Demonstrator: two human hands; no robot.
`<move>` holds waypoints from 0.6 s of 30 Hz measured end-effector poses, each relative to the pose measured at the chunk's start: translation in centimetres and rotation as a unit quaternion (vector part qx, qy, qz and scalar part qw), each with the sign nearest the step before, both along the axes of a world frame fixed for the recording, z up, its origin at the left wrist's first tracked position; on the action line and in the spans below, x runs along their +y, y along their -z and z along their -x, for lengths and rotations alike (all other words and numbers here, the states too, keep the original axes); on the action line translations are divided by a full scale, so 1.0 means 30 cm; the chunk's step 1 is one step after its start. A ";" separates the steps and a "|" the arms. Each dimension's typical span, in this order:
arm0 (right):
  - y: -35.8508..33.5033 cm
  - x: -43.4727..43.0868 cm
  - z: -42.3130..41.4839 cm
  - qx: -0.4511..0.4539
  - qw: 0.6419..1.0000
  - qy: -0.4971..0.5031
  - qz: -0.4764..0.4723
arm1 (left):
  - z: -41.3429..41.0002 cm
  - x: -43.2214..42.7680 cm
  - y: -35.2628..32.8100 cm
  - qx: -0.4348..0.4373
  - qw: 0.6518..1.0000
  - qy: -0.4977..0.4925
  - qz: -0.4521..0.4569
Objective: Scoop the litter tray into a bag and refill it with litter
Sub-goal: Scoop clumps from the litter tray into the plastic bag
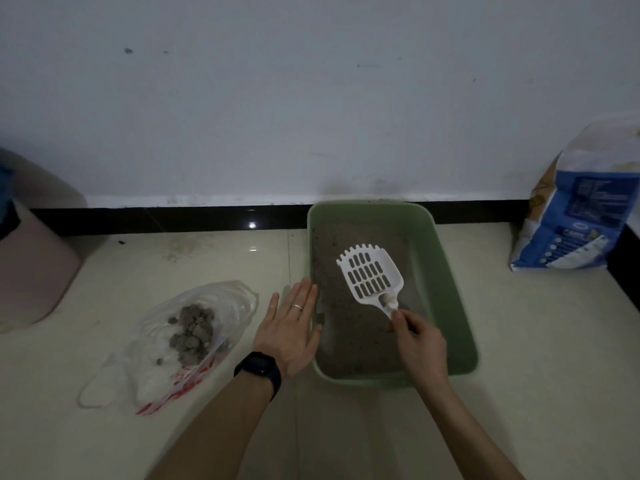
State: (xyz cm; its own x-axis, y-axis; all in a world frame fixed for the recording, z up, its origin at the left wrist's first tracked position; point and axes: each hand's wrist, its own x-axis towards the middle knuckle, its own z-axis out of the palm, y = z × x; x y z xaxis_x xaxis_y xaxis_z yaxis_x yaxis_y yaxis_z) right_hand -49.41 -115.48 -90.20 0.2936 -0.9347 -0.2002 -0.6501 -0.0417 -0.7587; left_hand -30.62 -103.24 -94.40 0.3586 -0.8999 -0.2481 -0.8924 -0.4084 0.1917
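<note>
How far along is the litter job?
Done: clumps already lie in the plastic bag. In hand: right hand holds the white scoop over the green tray; left hand flat beside its rim. Left: refill from the litter sack.

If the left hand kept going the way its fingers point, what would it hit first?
Probably the left rim of the green litter tray: the left hand, flat and open, angles toward it. Its height is unclear, so it might pass above.

You are reading nothing here: the litter sack (pixel 581 216), well right of your grip on the scoop (pixel 370 273), is showing only blurred print; the plastic bag (pixel 239 303), left of it, is showing smeared red marks.
</note>
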 end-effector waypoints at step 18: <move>-0.027 0.365 -0.404 -0.020 0.976 -0.213 -0.048 | -0.475 0.620 0.013 0.034 0.970 -0.217 -0.109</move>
